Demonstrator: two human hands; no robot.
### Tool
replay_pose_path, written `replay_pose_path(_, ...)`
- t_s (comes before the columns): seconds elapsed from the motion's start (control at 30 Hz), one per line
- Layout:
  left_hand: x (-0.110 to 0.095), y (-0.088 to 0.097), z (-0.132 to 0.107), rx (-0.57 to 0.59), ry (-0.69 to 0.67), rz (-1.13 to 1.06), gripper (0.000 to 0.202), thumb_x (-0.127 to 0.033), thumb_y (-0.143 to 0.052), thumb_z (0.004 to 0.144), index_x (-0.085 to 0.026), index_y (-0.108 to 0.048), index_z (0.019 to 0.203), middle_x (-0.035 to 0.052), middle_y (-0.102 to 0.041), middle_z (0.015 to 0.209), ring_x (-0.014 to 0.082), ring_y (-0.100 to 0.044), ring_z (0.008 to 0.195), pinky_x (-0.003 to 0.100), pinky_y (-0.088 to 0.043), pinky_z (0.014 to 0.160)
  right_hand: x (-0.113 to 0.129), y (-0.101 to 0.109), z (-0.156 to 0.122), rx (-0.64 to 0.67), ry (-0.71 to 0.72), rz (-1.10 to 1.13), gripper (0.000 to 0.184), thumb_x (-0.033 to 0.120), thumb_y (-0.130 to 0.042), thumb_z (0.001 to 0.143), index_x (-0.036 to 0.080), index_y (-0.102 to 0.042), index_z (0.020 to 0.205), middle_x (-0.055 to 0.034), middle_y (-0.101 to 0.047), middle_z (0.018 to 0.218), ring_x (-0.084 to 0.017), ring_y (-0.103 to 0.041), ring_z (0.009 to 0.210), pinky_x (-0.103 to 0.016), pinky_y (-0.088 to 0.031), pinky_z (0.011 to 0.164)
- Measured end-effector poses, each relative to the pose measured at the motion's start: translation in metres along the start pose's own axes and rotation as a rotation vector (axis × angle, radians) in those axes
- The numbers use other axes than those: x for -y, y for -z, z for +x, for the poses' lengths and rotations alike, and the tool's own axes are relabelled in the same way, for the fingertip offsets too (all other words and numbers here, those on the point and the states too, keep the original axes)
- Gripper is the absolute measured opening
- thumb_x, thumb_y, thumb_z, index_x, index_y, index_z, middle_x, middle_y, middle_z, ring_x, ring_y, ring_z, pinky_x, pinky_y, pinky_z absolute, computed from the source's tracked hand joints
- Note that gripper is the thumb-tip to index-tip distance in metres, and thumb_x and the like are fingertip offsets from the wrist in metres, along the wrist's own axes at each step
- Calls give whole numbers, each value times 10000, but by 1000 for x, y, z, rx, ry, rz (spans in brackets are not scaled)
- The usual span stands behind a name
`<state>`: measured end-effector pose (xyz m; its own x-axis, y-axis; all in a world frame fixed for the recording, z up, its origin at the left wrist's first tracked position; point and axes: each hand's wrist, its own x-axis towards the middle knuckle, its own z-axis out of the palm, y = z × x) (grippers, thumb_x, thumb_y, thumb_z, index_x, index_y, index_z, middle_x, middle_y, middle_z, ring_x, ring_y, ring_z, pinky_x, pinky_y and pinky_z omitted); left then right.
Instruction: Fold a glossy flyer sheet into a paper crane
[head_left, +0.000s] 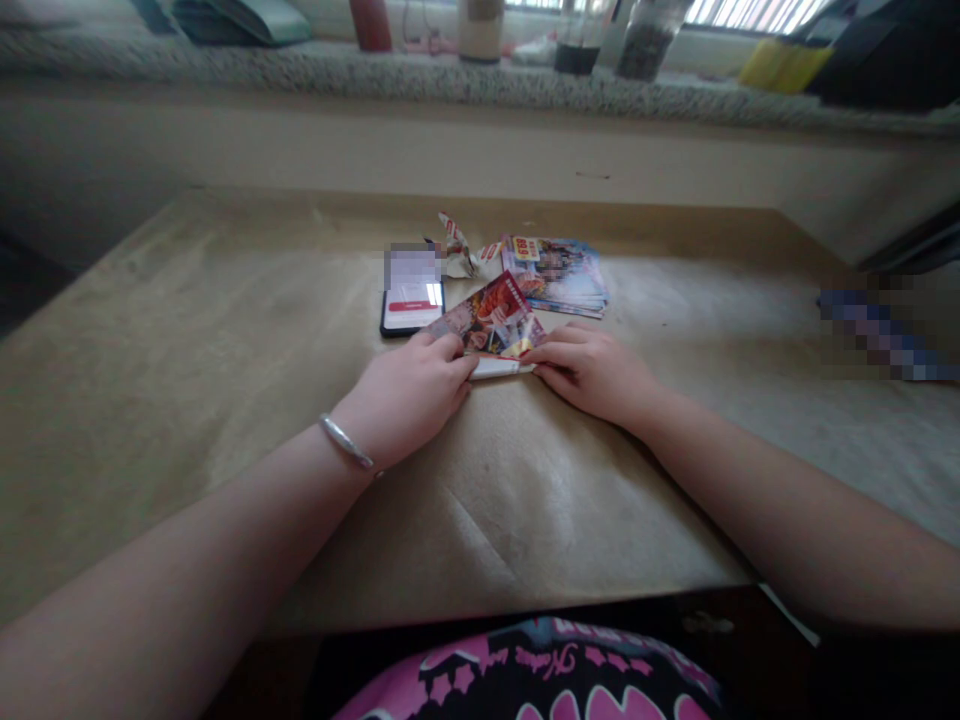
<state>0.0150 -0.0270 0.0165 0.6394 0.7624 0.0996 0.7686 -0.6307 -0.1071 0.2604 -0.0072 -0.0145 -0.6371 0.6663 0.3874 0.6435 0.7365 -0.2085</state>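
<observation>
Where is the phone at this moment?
In the head view, the phone lies on the table left of centre, just beyond the left hand and to the left of the crumpled paper.

A colourful printed sheet [486,318] lies aslant, white along its near edge.

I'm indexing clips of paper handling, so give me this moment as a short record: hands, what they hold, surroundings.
left hand: at the near left edge of the printed sheet; left hand wears a bracelet at the wrist
right hand: fingers and thumb at the sheet's near right corner
sheet: colourful, with a white strip along its near edge
beyond sheet: phone with lit screen, crumpled paper, stack of printed sheets
surface: table
</observation>
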Motion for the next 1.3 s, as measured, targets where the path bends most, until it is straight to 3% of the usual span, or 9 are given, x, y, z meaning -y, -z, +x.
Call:
replay_pose_path(0.5, -1, 4, 0, 27, 10, 74, 329, -312, -410, 964, -227, -684, 1126, 80, -646, 1065, 240, -621, 959, 318, -509, 696, -6, -3, -1, -18, 10, 5, 244, 239, -536, 928, 201, -766, 999, -80, -697, 921, -177, -610, 834, -320, -498, 767)
replay_pose_path(0.87, -1, 3, 2, 8, 11, 58, 347, -313, -409, 956, -211, -687, 1136, 91, -658, 1045, 262, -617, 984, 350, -515, 744, 10, 5, -2, 116, -40, -233, 287, 252, -495, 941, 221, -760, 1047, -77, -702, 953, -193, -609, 846, -313, -442, 702)
replay_pose_path(1.13, -2, 0, 3, -21, -8, 78, 340, -304, -408, 958, -182, -665, 1144, 114, -655, 1055, 281, -603, 1007, 357, -515, 731, 9, 5, -2, 91, -33, -223, 278, 256, -501, 939, 226, -762, 1031, -67, -703, 957, -191, -607, 857, -310, -440, 716)
replay_pose_path(1.3, -5, -2, 2, -30, -20, 107, 360, -275, -410, 960, -259, -614, 1255, 126, -621, 1169, 286, -592, 1033, 348, -513, 709, 9, 5, -2, 88, -35, -214, 276, 254, -503, 936, 231, -759, 1034, -65, -705, 973, -192, -610, 861, -309, -440, 716)
